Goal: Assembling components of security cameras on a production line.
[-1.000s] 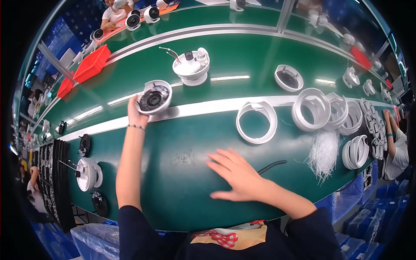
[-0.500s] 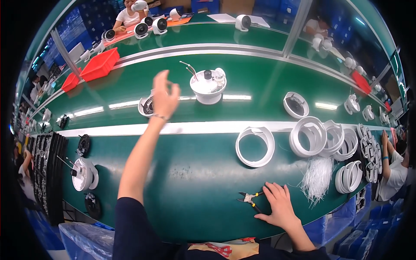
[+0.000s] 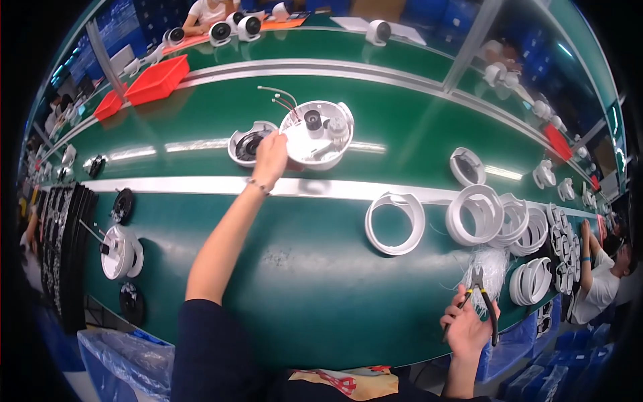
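Note:
My left hand [image 3: 271,159] reaches forward and grips the rim of a round white fan housing [image 3: 301,145]. Inside the housing are a black motor, a clear part and loose wires. It is tilted toward me above the far green strip. A white ring with a black round part [image 3: 248,144] lies just left of it, partly behind my hand. My right hand [image 3: 469,331] holds yellow-and-black cutting pliers [image 3: 477,285], jaws pointing away from me. Just beyond the pliers lies a bundle of thin white cable ties [image 3: 494,262].
White rings [image 3: 395,224] stand and lie in groups at the right. Another white housing [image 3: 120,253] and black round parts [image 3: 123,206] sit at the left, near stacked black trays [image 3: 63,254]. Red bins [image 3: 157,79] are at the far left. Co-workers sit beyond the partition and at the right.
My left hand has moved right and taken hold of the white housing, which is now tilted and nearer. My right hand has picked up the pliers and moved right to the cable ties.

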A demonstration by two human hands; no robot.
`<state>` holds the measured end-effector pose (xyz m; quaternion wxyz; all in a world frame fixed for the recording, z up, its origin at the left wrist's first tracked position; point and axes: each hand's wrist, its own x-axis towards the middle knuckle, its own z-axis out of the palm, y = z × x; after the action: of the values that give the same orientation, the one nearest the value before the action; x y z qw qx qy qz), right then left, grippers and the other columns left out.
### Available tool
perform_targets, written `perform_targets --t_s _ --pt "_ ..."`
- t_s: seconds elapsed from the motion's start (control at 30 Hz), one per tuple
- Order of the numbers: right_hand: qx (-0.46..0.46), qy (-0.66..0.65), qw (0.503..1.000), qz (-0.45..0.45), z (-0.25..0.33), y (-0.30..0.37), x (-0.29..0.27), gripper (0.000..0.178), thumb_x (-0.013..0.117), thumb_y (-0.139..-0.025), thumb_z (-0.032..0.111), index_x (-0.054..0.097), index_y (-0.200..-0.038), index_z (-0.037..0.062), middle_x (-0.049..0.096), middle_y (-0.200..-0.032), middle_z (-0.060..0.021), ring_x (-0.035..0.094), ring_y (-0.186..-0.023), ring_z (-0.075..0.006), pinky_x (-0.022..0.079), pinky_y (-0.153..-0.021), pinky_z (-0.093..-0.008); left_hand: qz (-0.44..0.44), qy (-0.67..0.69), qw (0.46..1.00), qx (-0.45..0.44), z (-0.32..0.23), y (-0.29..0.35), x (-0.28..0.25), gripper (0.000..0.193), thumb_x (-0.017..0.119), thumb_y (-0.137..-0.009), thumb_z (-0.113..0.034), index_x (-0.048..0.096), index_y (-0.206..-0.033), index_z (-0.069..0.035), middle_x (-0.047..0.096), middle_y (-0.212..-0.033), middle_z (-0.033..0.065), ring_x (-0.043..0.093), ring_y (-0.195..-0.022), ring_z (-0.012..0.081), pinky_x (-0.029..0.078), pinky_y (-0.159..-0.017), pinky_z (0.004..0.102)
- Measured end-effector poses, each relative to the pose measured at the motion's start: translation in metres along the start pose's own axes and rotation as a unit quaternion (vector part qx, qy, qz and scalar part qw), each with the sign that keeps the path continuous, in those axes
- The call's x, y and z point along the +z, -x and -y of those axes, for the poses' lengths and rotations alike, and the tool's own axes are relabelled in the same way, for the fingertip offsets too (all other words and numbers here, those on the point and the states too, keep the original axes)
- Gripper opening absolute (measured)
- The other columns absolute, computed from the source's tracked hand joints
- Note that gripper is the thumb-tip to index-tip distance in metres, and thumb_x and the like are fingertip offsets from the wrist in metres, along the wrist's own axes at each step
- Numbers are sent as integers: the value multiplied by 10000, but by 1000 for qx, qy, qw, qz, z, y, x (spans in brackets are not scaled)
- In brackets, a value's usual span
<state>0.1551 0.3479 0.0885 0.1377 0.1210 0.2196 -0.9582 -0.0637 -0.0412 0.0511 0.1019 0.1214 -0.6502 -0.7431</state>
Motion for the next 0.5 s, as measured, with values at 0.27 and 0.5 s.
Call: perform_targets --t_s 0.27,0.5 --pt "244 0 968 55 -54 35 20 1065 631 -489 186 62 -1388 132 394 -1226 -186 396 -1142 -392 220 -952 -628 20 -164 986 17 -8 123 -69 331 362 -852 -143 522 -1052 67 598 -833 100 537 -765 128 428 -703 263" --pt "55 523 821 221 -25 1 59 860 663 -500 100 353 -1302 81 529 -927 -156 517 -809 -280 411 -755 -355 148 -207 967 2 1 157 -61 343 373 -861 -130 497 -1137 31 619 -879 153 570 -822 148 434 -754 271"
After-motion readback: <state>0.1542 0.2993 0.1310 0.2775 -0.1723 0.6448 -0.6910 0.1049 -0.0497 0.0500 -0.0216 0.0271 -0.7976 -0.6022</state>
